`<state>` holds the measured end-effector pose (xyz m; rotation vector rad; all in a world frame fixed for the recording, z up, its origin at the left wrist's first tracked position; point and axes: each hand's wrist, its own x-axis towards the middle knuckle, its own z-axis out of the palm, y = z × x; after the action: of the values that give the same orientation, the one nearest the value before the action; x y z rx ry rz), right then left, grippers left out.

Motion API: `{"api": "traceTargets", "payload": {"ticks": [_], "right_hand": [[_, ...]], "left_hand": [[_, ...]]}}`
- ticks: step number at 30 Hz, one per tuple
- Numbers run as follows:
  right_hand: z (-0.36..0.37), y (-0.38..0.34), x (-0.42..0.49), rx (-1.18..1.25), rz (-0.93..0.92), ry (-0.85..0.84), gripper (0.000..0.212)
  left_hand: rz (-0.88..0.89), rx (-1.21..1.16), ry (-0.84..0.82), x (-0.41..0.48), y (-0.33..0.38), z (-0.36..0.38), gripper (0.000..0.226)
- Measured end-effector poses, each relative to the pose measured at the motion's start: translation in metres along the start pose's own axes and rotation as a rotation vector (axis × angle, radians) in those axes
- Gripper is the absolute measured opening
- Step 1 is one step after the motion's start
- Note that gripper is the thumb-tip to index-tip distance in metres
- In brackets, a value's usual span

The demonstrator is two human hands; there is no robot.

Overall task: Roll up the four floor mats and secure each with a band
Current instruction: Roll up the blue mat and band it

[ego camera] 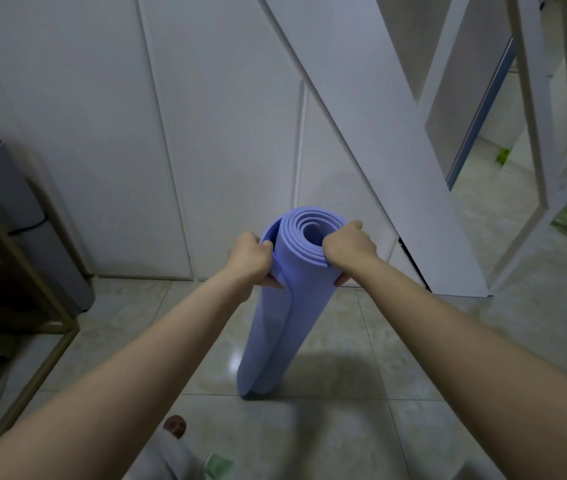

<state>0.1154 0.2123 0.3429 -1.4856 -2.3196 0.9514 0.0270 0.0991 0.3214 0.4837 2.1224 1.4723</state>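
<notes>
The purple mat [275, 306] stands on end on the tiled floor [344, 427], rolled into a column in front of the white cabinet doors [171, 133], leaning a touch toward the top. Both hands are at its upper end: the left hand [249, 259] curls round the loose outer flap and pinches it, while the right hand [349, 247] clamps over the rim, fingers wrapped on the coiled layers. This looks like thick foam, so light to lift, soft under the fingers, and springy; the spiral at the top sits slack, and I judge it wants to unwind the instant that flap goes free. No band is visible anywhere. Best purchase is right where it is held, flap edge plus roll body, squeezing inward; a band would bite best mid-column.
</notes>
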Motion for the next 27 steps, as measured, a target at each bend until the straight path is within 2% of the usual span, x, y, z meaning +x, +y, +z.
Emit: {"api": "traceTargets", "payload": {"ticks": [3,6,8,10,15,17,19,20,22,27], "right_hand": [[0.012,0.007,-0.003,0.000,0.015,-0.065,0.031],[0.020,0.006,-0.005,-0.026,-0.008,-0.068,0.033],[0.025,0.002,-0.007,-0.087,-0.042,-0.068,0.040],[0.028,0.001,-0.006,-0.161,-0.097,-0.086,0.047],[0.030,-0.005,0.001,-0.234,-0.203,-0.148,0.063],[0.032,-0.008,0.002,-0.320,-0.404,-0.119,0.069],[0.035,-0.011,0.003,-0.388,-0.596,-0.146,0.067],[0.036,-0.012,0.003,-0.398,-0.637,-0.171,0.065],[0.037,-0.014,0.005,-0.404,-0.667,-0.199,0.063],[0.036,-0.025,0.014,-0.483,-0.649,-0.268,0.069]], "left_hand": [[-0.084,-0.065,-0.112,-0.002,-0.008,0.002,0.026],[-0.165,-0.199,-0.112,0.000,-0.006,0.001,0.052],[-0.193,-0.085,-0.088,0.003,-0.004,0.001,0.076],[-0.179,0.082,-0.048,0.007,-0.006,0.002,0.088],[-0.114,0.227,-0.018,0.018,-0.008,-0.007,0.075],[-0.019,0.266,0.047,0.019,-0.013,-0.009,0.059],[0.160,0.300,0.084,0.011,-0.017,-0.010,0.060],[0.251,0.336,0.081,0.008,-0.019,-0.011,0.062],[0.338,0.415,0.049,0.008,-0.020,-0.014,0.058],[0.277,0.538,-0.037,0.021,-0.010,-0.025,0.051]]}}
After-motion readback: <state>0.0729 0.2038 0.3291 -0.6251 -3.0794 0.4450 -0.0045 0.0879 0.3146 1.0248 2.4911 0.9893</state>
